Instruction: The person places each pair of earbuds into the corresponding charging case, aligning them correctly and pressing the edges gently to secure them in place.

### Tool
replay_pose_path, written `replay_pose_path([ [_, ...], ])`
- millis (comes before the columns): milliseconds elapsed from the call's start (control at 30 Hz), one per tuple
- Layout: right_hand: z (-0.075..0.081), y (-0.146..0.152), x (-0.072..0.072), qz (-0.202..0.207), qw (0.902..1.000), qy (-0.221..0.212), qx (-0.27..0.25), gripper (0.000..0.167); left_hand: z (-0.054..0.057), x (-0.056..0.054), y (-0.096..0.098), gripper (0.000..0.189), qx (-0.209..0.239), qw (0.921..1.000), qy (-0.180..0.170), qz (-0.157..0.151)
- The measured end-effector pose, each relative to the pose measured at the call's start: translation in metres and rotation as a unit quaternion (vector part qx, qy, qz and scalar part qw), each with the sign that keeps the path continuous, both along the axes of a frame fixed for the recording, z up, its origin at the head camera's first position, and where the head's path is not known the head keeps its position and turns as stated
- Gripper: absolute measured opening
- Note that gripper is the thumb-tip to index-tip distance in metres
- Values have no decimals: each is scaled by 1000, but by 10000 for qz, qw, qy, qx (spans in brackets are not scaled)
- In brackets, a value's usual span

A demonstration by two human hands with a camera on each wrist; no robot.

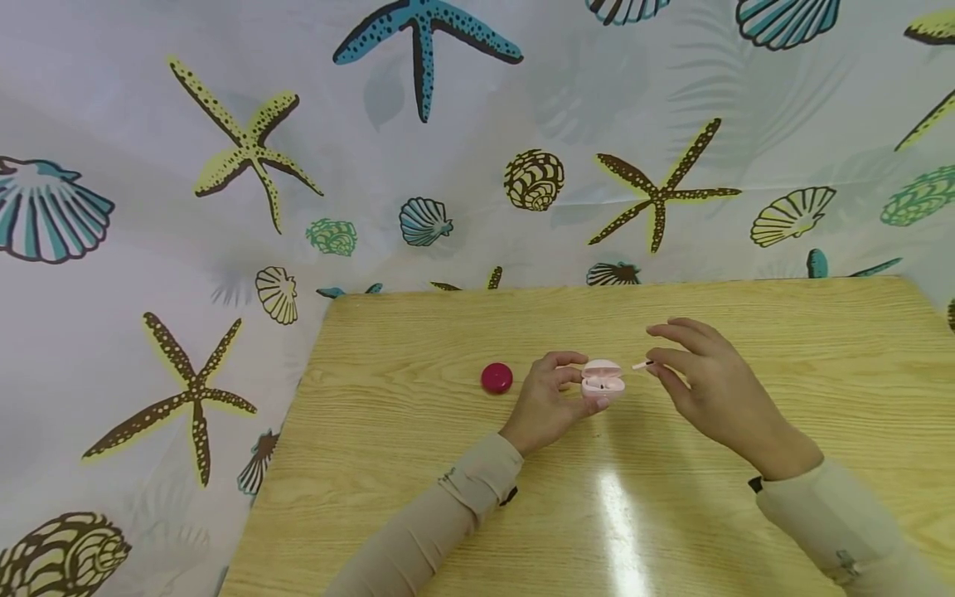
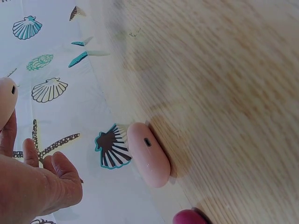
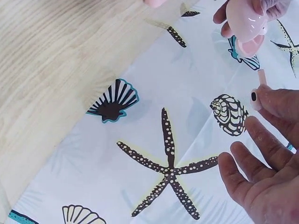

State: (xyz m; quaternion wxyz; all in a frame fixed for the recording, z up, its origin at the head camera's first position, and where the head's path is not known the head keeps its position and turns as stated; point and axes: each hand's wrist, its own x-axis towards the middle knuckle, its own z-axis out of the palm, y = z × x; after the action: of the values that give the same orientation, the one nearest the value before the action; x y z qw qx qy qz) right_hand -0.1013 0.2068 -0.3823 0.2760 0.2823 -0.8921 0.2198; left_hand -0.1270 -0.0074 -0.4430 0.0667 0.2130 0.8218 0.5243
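My left hand (image 1: 548, 406) holds a small pink earbud case (image 1: 603, 390), fingers at its back and thumb at the front. The lid stands raised, and something with a dark spot shows inside. In the right wrist view the case (image 3: 245, 23) appears tilted, lid up. Just right of it, my right hand (image 1: 716, 390) pinches a pale pink earbud (image 3: 255, 99) between thumb and index finger, stem towards the case. The other right fingers are spread. A second pink case-like object (image 2: 148, 155) with a small port lies on the table in the left wrist view; the head view does not show it.
A dark pink round object (image 1: 496, 378) lies on the wooden table (image 1: 403, 481), left of my left hand. A white cloth (image 1: 462, 166) printed with shells and starfish hangs behind the table and along its left side.
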Motion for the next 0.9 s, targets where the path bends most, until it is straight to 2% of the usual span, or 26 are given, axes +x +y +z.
replay_pose_path([
  [167, 10, -8, -2, 126, 9992, 177, 342, 19, 0, 0, 0, 25, 57, 10000, -53, 19],
  [400, 14, -16, -7, 318, 9928, 427, 1073, 22, -1, -1, 0, 23, 32, 9999, 132, 12],
  [667, 17, -22, -7, 368, 9827, 375, 1777, 28, -1, -1, -1, 22, 123, 9999, -39, 9],
  [900, 15, -26, -6, 321, 9758, 322, 2141, 32, 0, -1, -1, 23, 174, 9996, -244, 6],
])
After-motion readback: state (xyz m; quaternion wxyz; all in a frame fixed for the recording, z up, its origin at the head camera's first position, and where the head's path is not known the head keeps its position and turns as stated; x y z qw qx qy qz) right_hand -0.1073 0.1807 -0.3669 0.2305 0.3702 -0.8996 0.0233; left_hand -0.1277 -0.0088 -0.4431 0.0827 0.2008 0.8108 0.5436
